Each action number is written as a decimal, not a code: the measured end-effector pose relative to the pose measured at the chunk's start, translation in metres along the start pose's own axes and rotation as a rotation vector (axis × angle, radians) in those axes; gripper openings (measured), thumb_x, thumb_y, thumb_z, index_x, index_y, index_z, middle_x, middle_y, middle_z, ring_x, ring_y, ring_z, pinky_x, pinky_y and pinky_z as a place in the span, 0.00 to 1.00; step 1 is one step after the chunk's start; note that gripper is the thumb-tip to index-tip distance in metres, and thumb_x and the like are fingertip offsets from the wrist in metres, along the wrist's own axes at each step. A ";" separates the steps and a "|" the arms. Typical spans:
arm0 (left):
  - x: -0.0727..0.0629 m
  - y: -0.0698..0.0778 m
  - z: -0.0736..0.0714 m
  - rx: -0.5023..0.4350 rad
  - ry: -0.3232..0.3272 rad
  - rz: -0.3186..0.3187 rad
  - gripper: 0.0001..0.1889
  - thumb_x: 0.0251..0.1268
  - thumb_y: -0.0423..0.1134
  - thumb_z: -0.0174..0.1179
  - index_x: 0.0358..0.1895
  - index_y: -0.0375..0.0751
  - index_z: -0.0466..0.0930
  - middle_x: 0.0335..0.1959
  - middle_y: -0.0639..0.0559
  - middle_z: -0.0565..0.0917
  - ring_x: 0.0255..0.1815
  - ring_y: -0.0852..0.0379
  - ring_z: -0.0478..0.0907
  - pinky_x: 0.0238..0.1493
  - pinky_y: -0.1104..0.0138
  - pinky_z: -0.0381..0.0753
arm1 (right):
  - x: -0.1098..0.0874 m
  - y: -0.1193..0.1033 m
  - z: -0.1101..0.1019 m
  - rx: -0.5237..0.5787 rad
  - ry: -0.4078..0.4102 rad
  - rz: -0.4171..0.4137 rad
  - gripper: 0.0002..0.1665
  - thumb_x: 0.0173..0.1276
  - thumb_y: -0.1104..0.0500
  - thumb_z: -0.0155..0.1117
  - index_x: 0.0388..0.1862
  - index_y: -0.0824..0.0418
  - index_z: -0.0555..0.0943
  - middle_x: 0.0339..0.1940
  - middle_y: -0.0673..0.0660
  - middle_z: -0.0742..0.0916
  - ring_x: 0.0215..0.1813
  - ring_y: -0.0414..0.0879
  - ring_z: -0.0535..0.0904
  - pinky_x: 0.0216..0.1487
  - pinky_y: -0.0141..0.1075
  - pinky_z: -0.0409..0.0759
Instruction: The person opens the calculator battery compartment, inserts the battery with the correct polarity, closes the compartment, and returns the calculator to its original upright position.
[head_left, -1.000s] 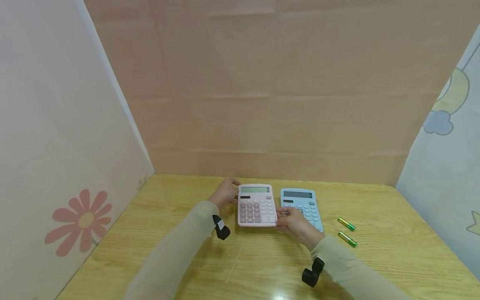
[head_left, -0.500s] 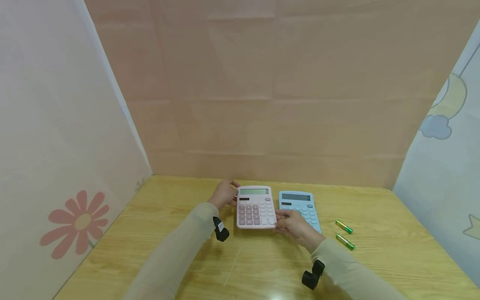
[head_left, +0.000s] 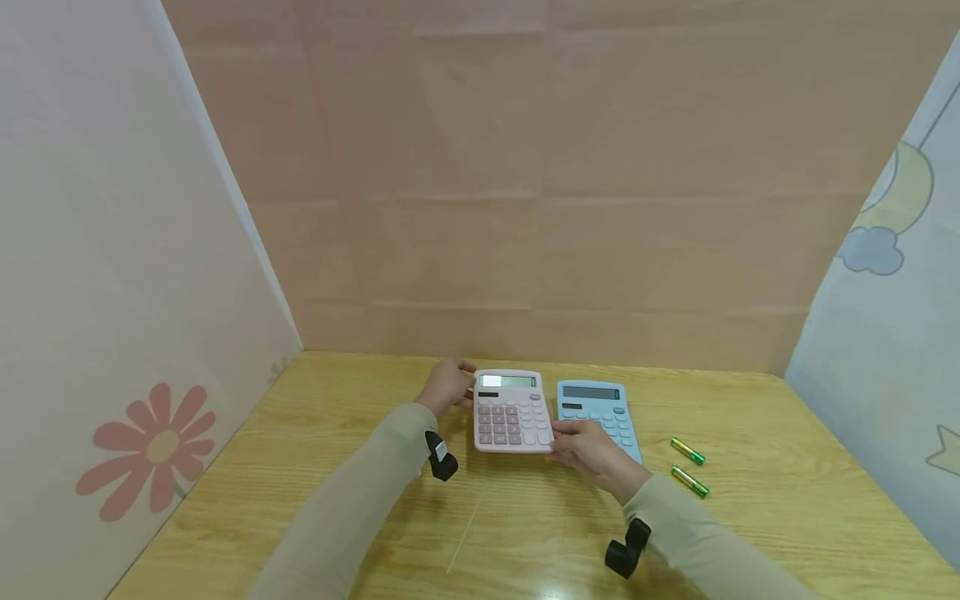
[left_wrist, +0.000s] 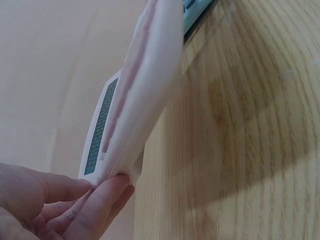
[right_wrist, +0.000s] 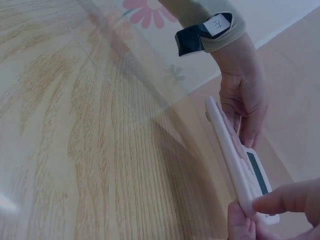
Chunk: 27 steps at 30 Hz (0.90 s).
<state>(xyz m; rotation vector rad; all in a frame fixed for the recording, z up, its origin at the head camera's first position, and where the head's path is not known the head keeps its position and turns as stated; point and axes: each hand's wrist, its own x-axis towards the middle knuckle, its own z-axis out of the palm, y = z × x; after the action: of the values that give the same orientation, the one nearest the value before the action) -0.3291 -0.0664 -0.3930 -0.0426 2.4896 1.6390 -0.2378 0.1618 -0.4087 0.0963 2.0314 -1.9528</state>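
A pink desk calculator (head_left: 513, 411), its display facing up with a zero at the right, is held between my two hands. My left hand (head_left: 447, 385) pinches its upper left edge; in the left wrist view the thumb lies on the front and the fingers (left_wrist: 102, 202) curl behind. At the lower right corner my right hand (head_left: 592, 454) grips it, thumb on the face and fingers beneath in the right wrist view. Both wrist views show the calculator tilted and raised over the table. A blue calculator (head_left: 592, 392) lies just right of it, partly covered by my right hand.
Two green batteries (head_left: 687, 451) lie on the wooden table (head_left: 780, 500) right of the blue calculator. A brown paper wall (head_left: 525, 208) stands along the table's back edge, with pale decorated panels on both sides. Each wrist wears a black camera (head_left: 441, 457).
Both hands keep their hold on the pink calculator. Its tilt shifts slightly, and a bright reflection now shows on its display. The whole head view has shifted a little.
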 end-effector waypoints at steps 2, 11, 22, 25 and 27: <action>0.000 0.000 0.000 0.003 -0.004 -0.001 0.16 0.71 0.31 0.52 0.58 0.31 0.74 0.48 0.36 0.81 0.37 0.48 0.84 0.39 0.59 0.85 | 0.000 0.000 -0.001 -0.005 -0.014 -0.006 0.30 0.66 0.77 0.50 0.66 0.83 0.59 0.63 0.78 0.72 0.52 0.50 0.81 0.58 0.45 0.79; 0.004 -0.004 -0.004 0.009 -0.006 0.007 0.13 0.70 0.32 0.54 0.54 0.32 0.76 0.45 0.38 0.82 0.34 0.49 0.84 0.37 0.60 0.86 | 0.000 -0.003 -0.005 0.006 -0.062 -0.019 0.32 0.68 0.73 0.52 0.68 0.81 0.57 0.62 0.76 0.74 0.48 0.47 0.83 0.58 0.44 0.79; 0.005 -0.004 -0.011 -0.001 0.026 0.003 0.13 0.68 0.31 0.55 0.53 0.31 0.77 0.44 0.37 0.82 0.32 0.49 0.84 0.36 0.58 0.86 | 0.003 -0.004 0.001 0.046 -0.095 -0.026 0.36 0.65 0.76 0.56 0.70 0.80 0.55 0.61 0.74 0.73 0.49 0.46 0.81 0.61 0.46 0.76; 0.005 -0.002 -0.010 -0.013 0.023 0.001 0.13 0.68 0.31 0.55 0.53 0.31 0.77 0.43 0.37 0.83 0.32 0.49 0.84 0.35 0.58 0.86 | 0.002 -0.001 0.000 0.052 -0.098 -0.022 0.37 0.65 0.76 0.56 0.70 0.78 0.55 0.58 0.72 0.74 0.47 0.47 0.82 0.58 0.45 0.79; 0.004 -0.002 -0.008 -0.015 0.014 -0.002 0.12 0.68 0.30 0.55 0.53 0.31 0.77 0.42 0.38 0.83 0.32 0.50 0.84 0.36 0.58 0.86 | 0.001 0.001 -0.001 0.063 -0.100 -0.009 0.37 0.65 0.76 0.56 0.71 0.76 0.54 0.55 0.69 0.75 0.46 0.49 0.82 0.56 0.45 0.80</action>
<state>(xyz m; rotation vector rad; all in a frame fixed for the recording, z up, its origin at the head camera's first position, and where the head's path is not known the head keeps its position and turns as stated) -0.3341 -0.0744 -0.3922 -0.0582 2.4868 1.6616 -0.2383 0.1626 -0.4102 0.0036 1.9105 -1.9860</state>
